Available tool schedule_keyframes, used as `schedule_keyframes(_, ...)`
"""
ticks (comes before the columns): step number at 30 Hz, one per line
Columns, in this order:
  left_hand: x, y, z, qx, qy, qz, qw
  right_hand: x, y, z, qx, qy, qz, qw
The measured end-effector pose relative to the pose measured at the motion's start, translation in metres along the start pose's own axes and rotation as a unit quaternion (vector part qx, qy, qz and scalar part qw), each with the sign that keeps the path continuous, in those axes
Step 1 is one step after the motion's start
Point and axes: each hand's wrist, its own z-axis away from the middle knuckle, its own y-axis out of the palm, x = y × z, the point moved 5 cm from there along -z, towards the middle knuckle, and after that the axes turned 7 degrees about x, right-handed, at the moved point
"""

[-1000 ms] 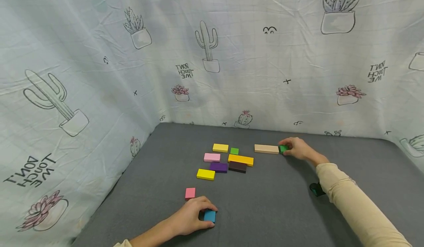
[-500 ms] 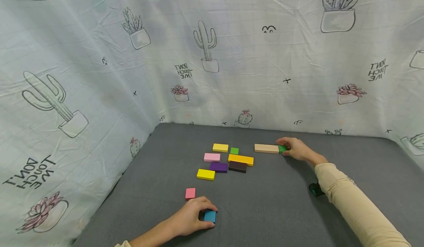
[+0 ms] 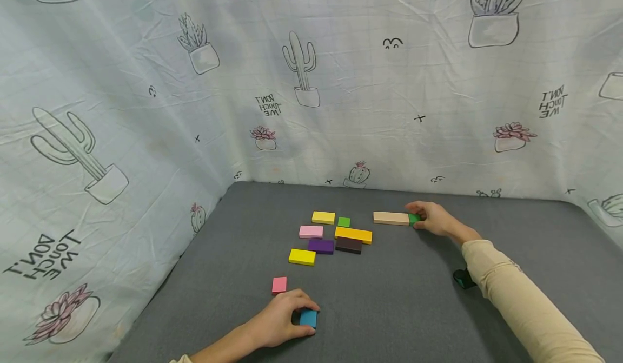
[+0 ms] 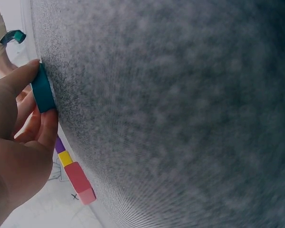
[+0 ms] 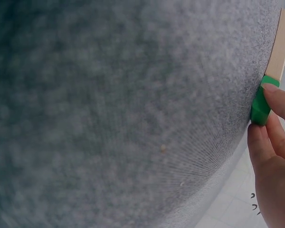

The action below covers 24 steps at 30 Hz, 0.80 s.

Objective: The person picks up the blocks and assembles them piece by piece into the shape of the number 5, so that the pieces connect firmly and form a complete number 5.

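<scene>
My left hand (image 3: 282,318) pinches a blue block (image 3: 309,318) between thumb and fingers at the near side of the table; the left wrist view shows the same block (image 4: 43,89) on the cloth. Farther off to the right, my right hand (image 3: 437,218) pinches a green block (image 3: 413,218) by its sides. That green block (image 5: 261,102) touches the end of a long beige block (image 3: 391,218), in line with it. A pink-red block (image 3: 279,284) lies just beyond my left hand, apart from it.
Mid-table lie a yellow block (image 3: 302,257), a purple block (image 3: 320,246), a dark brown block (image 3: 348,245), an orange block (image 3: 353,235), a pink block (image 3: 311,231), a small green block (image 3: 344,222) and a pale yellow block (image 3: 323,217). A printed curtain (image 3: 370,81) hangs behind the grey tabletop (image 3: 389,309).
My right hand has slid the green block slightly left, closing the small gap to the beige block's end. My left hand stays on the blue block.
</scene>
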Motion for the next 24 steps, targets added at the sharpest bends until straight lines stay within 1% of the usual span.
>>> schedule_keyframes(6, 0.001, 0.0, -0.001, 0.003, -0.003, -0.005, 1.0, 0.003, -0.001, 0.001, 0.004, 0.004, 0.007, 1.0)
schedule_keyframes(11, 0.002, 0.0, 0.0, 0.004, -0.005, -0.003, 1.0, 0.009, -0.006, 0.002, 0.005, 0.003, 0.015, 0.9999)
schedule_keyframes(15, 0.002, 0.0, 0.0, 0.004, -0.006, -0.002, 1.0, 0.017, -0.011, 0.004, -0.01, -0.002, 0.032, 0.9994)
schedule_keyframes(18, 0.002, 0.0, 0.0, 0.004, -0.007, -0.003, 1.0, 0.023, -0.013, 0.004, -0.02, -0.016, 0.039, 0.9989)
schedule_keyframes(24, 0.001, 0.0, 0.0, 0.008, -0.009, -0.006, 0.9999, 0.038, -0.009, 0.0, -0.023, -0.031, 0.048, 0.9981)
